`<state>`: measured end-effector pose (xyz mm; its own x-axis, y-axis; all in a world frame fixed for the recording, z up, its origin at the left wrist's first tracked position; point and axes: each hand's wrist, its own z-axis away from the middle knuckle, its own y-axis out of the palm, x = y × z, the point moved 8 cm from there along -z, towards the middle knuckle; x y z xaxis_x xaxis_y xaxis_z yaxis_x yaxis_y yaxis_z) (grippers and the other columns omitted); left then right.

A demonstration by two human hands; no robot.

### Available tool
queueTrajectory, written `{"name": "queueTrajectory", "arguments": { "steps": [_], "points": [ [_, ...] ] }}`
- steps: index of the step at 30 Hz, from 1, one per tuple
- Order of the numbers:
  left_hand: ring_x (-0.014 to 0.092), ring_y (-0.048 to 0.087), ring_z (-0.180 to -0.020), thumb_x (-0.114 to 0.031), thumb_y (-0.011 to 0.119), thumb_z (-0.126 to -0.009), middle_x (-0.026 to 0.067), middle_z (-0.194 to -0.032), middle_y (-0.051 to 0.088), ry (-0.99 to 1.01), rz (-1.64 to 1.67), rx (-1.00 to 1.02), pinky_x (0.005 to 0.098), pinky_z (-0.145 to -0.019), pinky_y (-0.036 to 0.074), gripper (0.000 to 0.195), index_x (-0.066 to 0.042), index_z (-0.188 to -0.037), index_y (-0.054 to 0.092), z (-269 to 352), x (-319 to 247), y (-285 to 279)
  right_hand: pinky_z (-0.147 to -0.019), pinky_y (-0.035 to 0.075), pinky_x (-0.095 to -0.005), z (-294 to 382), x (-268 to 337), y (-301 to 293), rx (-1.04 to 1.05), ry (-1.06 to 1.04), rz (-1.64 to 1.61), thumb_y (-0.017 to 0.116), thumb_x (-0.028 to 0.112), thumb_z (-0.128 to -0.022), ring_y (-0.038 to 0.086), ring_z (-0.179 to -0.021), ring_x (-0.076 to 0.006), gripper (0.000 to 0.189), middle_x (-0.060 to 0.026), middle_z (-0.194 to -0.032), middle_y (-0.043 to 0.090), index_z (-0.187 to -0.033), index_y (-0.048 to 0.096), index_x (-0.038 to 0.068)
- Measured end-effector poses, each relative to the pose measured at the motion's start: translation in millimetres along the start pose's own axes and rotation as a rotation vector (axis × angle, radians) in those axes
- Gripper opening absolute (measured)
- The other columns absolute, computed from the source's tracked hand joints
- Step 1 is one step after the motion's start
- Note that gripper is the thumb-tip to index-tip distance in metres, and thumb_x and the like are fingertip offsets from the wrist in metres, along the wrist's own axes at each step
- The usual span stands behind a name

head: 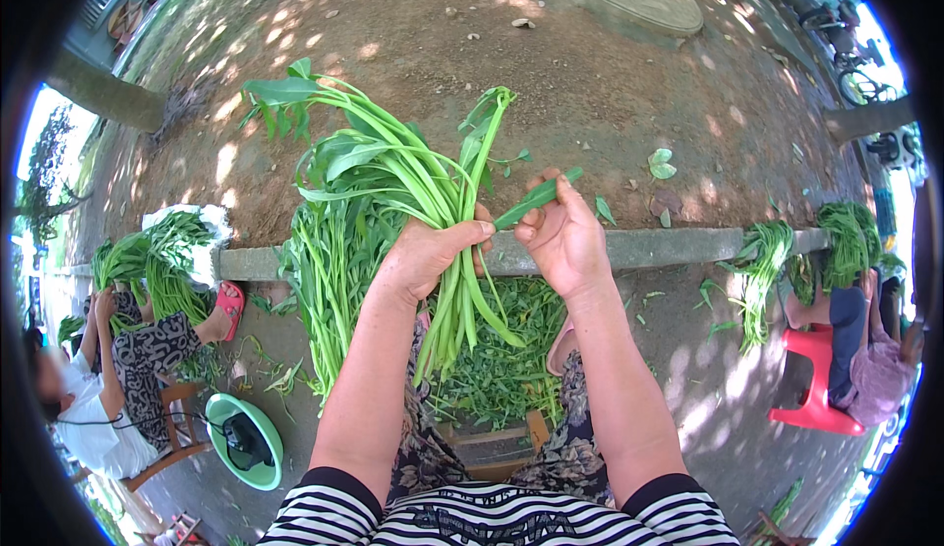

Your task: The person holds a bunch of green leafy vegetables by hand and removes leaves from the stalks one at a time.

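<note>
My left hand (pixel 439 251) is closed around a bunch of water spinach (pixel 413 170), its leaves spreading up and to the left and its stems hanging below the fist. To the right, my right hand (pixel 564 233) pinches the end of a long green leaf (pixel 538 198) between thumb and finger. The leaf's other end lies close to my left thumb. A larger pile of water spinach (pixel 324 295) rests beside my left forearm, across the kerb. Loose leaves and stem pieces (pixel 501 362) cover the ground between my feet.
A concrete kerb (pixel 664 247) runs across, with bare soil beyond it. At left, a seated person (pixel 103 413) handles greens near a green plastic basin (pixel 247 465). At right, another person (pixel 874 376) sits by a red plastic stool (pixel 811 376) and more greens (pixel 763 273).
</note>
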<state>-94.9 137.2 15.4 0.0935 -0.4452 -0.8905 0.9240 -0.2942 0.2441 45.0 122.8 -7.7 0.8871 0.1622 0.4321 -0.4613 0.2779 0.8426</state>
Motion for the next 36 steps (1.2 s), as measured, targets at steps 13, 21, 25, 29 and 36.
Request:
{"name": "queueTrajectory", "arguments": {
  "steps": [13, 21, 25, 29, 36],
  "points": [
    [0.013, 0.054, -0.054, -0.01, 0.066, -0.072, 0.0041, -0.065, 0.056, -0.004, -0.019, 0.013, 0.0263, -0.047, 0.046, 0.014, -0.003, -0.082, 0.059, -2, 4, 7, -0.053, 0.041, -0.0305, 7, 10, -9, -0.159, -0.03, 0.169, 0.052, 0.028, -0.09, 0.053, -0.057, -0.0145, 0.022, -0.003, -0.07, 0.054, -0.102, 0.05, 0.01],
    [0.014, 0.052, -0.054, -0.011, 0.063, -0.075, 0.0038, -0.064, 0.054, 0.011, 0.097, -0.052, 0.0269, -0.048, 0.044, 0.016, -0.004, -0.087, 0.056, -3, -4, -17, -0.05, 0.042, -0.0275, 9, 51, -23, -0.241, -0.175, 1.146, 0.054, 0.022, -0.086, 0.051, -0.053, -0.0104, 0.022, -0.0067, -0.064, 0.055, -0.081, 0.061, 0.001],
    [0.014, 0.052, -0.054, -0.011, 0.063, -0.076, 0.0042, -0.065, 0.054, 0.055, 0.178, -0.058, 0.026, -0.05, 0.044, 0.015, -0.005, -0.087, 0.055, -5, -8, -23, -0.058, 0.044, -0.0386, 13, 37, -12, -0.007, -0.212, 1.632, 0.051, 0.019, -0.082, 0.057, -0.06, -0.0257, 0.024, -0.0167, -0.066, 0.058, -0.087, 0.061, -0.002],
    [0.014, 0.052, -0.054, -0.011, 0.063, -0.076, 0.0046, -0.065, 0.054, 0.053, 0.196, -0.068, 0.0262, -0.05, 0.044, 0.015, -0.004, -0.087, 0.055, -5, -7, -24, -0.067, 0.043, -0.0456, 18, 4, 3, 0.261, -0.206, 1.804, 0.049, 0.02, -0.079, 0.056, -0.074, -0.0395, 0.026, -0.0217, -0.077, 0.06, -0.087, 0.062, -0.002],
    [0.015, 0.055, -0.054, -0.009, 0.064, -0.075, 0.0064, -0.07, 0.057, 0.065, 0.193, -0.055, 0.0275, -0.049, 0.049, 0.016, -0.003, -0.087, 0.056, -6, -6, -25, -0.049, 0.031, -0.0296, 18, 11, 10, 0.183, -0.048, 1.471, 0.059, 0.017, -0.082, 0.037, -0.054, -0.01, 0.018, -0.0014, -0.055, 0.041, -0.079, 0.064, -0.001]
  ]
}}
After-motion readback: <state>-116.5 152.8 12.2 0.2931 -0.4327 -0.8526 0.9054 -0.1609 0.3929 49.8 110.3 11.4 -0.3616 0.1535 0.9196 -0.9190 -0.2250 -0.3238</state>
